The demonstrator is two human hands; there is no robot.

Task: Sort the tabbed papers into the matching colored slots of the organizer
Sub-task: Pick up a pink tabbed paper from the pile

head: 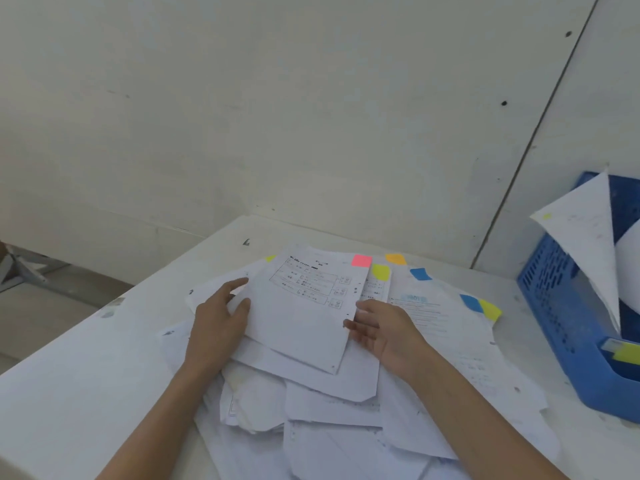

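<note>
A loose pile of white papers (311,403) covers the middle of the white table (86,375). On top lies a printed sheet (301,306) with a pink tab (361,260) at its far corner. My left hand (216,327) grips this sheet's left edge, thumb on top. My right hand (381,332) holds its right edge with the fingers curled at the paper. Other sheets show yellow (381,271), orange (395,259) and blue (420,274) tabs. The blue organizer (568,327) stands at the right with a yellow-tabbed paper (585,233) in it.
A blue tab and a yellow tab (481,306) stick out of the pile's right side near the organizer. A yellow label (623,351) marks the organizer's near slot. The wall stands close behind the table. Floor shows beyond the table's left edge.
</note>
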